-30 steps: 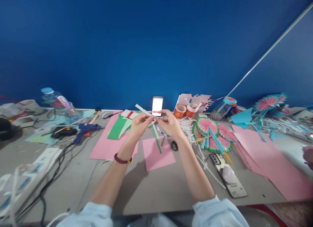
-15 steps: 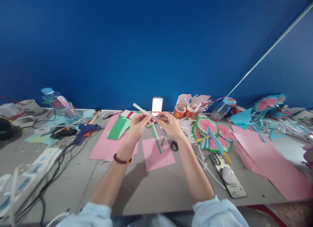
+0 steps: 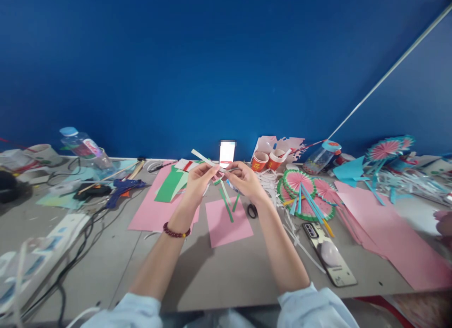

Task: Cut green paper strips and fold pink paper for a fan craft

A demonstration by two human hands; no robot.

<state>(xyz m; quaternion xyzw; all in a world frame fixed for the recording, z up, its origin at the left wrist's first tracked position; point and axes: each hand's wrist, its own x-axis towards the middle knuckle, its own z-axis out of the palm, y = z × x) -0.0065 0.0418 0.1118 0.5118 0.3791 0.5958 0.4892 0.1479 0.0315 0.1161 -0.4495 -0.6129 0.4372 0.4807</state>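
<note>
My left hand pinches a thin white strip, whose free end sticks out up and to the left. Close against it, my right hand has thumb and fingers closed on the strip's other end; the fingertips of both hands nearly meet. Just below the hands a small piece of pink and green shows, partly covered by the fingers. Under them lies a square pink paper with narrow green strips on it. Black scissor handles show beside my right wrist, the rest hidden.
A lit phone stands against the blue wall. Left are green paper, a glue gun, a bottle and a power strip. Right are paper cups, watermelon paper fans, another phone and pink sheets.
Both hands and the white strip stay almost where they were, with only a tiny shift of the fingers. At the far right edge, a blurred pinkish shape has moved slightly.
</note>
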